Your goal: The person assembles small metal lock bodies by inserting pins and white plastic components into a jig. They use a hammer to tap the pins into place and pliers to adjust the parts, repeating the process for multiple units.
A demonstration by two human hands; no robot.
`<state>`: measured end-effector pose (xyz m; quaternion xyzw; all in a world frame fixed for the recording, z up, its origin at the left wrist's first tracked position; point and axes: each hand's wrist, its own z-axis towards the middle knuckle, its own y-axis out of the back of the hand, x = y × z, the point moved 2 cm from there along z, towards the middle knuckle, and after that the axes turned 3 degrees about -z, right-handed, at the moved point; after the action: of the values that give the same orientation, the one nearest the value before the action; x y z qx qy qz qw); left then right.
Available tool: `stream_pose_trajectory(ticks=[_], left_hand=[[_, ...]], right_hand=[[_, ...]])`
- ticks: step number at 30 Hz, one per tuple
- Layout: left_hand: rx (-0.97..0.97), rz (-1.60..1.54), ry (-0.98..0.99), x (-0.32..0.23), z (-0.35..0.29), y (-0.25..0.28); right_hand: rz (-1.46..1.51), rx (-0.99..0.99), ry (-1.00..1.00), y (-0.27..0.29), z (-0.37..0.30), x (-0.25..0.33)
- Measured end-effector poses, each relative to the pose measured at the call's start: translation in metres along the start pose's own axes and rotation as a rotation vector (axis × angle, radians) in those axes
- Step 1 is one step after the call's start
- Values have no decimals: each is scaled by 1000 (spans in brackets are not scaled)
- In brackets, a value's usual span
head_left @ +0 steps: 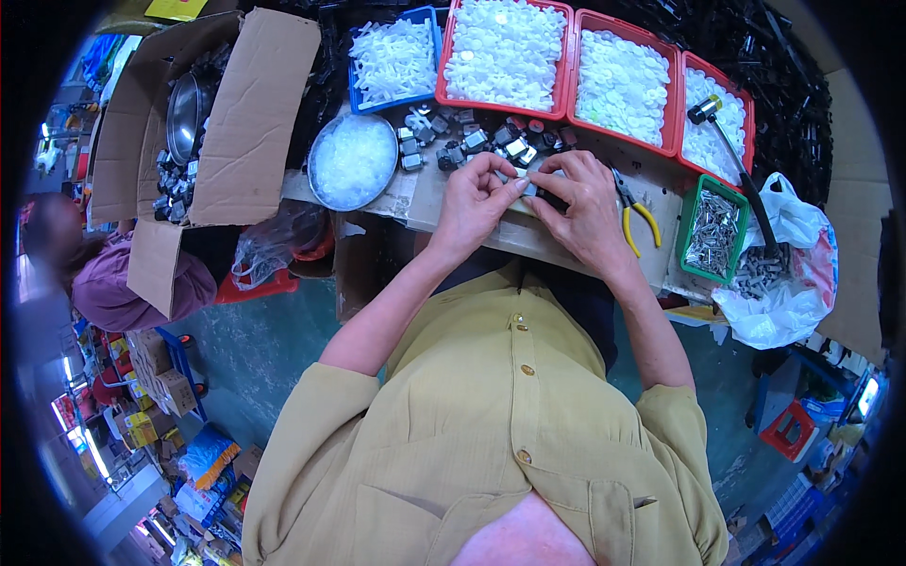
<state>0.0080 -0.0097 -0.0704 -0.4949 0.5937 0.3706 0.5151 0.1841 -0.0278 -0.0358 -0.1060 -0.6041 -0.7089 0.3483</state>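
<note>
Black part (530, 189) pinched between both hands' fingers (505, 181).

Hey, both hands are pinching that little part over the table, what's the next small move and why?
Probably press the small white piece home into the dark part. The left hand and right hand meet over it, fingertips pinched around it, so the fit looks unfinished. Finished-looking dark and silver parts lie just beyond; I can't tell how the piece seats.

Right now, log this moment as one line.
left hand: pinching small part | right hand: on same part | loose parts behind | pliers right
</note>
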Motion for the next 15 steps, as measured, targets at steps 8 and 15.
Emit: stream_pose_trajectory(ticks=[8,15], left_hand=[[-39,426,-241,-12,-4,-13],[-62,502,-385,-38,4,3]], right_hand=[[-145,-81,42,24,-14,1],[-417,-329,-416,126,-81,-61]])
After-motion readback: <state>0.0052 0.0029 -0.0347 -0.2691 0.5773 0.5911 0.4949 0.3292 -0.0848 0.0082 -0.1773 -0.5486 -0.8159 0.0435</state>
